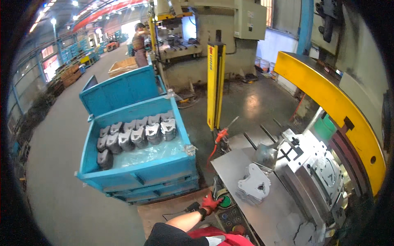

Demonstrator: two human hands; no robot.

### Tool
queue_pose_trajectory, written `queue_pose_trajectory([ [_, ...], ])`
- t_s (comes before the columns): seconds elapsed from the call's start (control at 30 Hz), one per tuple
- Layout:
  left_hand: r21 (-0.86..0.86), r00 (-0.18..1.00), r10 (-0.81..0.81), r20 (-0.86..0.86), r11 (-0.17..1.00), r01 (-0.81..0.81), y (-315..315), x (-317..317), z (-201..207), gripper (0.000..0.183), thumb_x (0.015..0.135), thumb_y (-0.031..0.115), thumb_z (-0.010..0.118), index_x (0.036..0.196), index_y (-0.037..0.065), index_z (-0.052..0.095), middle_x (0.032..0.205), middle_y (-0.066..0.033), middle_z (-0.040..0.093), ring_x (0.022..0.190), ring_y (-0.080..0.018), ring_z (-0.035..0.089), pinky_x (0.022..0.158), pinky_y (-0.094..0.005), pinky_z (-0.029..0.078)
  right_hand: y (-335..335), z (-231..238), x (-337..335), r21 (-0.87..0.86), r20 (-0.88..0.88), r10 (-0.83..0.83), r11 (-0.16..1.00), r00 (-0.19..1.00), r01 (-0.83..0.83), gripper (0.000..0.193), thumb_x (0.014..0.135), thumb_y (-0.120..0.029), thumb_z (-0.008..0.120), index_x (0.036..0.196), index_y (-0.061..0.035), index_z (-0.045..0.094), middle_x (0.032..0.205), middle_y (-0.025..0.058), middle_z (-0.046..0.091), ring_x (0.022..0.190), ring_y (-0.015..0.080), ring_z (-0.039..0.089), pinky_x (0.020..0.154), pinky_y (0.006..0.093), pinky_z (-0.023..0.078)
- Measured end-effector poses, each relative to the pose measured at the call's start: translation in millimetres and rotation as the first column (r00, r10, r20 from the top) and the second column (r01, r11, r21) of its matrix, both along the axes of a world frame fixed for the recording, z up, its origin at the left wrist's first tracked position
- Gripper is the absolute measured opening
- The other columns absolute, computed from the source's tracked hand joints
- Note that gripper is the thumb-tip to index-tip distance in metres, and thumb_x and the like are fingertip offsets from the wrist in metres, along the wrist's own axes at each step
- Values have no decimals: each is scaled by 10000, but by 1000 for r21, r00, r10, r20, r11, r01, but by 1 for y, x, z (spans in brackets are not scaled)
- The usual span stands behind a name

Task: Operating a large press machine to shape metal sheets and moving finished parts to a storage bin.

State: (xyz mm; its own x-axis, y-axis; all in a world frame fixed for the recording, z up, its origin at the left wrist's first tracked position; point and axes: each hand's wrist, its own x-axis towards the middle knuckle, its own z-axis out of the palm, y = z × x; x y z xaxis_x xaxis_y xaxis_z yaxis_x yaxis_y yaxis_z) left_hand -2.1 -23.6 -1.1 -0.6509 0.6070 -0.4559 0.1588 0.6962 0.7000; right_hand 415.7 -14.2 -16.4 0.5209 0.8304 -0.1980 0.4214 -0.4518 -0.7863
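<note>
Reaching with the left hand (210, 203), clad in a red glove with a dark wristband (202, 212), to the round green button (225, 201) on the control panel (231, 217), just beside the near-left edge of the metal desk (229, 163); set at the button's left side with fingers toward it, but cannot tell whether spread or pressed together, nor whether pushing down; cannot tell the right hand's state, being out of view; just left of the glove, a black object (193, 207) with a thin cable; on the desk, up and right of the button, a stack of flat grey metal plates (253, 182), uneven at the edges; farther right, a bright metal fixture (324, 170) beside a yellow beam (328, 88); beyond the desk's far-left corner, a red air gun (222, 134), near a yellow post (212, 86); to the left, a blue crate (139, 175) with grey parts (139, 137) stacked in two rows, plus one more stack in front at the left end, beside clear plastic sheeting (150, 154); behind, another blue bin (123, 91) and, farther off, a person (140, 47) near a large machine (184, 67).
</note>
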Motion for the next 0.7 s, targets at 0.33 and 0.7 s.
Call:
queue_pose_trajectory([
  [0.33, 47, 999, 33, 27, 998, -34, -6, -2, 20, 991, 611, 606, 667, 1336, 62, 265, 1261, -341, 293, 1123, -457, 405, 906, -441, 391, -72, -27, 48, -4, 34, -133, 991, 991, 133, 495, 849, -346, 554, 1203, -21, 434, 1097, 159, 534, 1008, 240, 503, 865, 334, 408],
  [0.7, 305, 952, 158, 264, 922, -237, -26, -38, -54, 562, 726, 503, 625, 1018, 43, 491, 825, -133, 568, 724, -272, 555, 631, -414, 454, -118, -132, 137, 216, 95, -3, 976, 995, -18, 458, 878, -340, 508, 1155, 23, 480, 1097, 178, 544, 987, 252, 510, 854, 341, 400],
])
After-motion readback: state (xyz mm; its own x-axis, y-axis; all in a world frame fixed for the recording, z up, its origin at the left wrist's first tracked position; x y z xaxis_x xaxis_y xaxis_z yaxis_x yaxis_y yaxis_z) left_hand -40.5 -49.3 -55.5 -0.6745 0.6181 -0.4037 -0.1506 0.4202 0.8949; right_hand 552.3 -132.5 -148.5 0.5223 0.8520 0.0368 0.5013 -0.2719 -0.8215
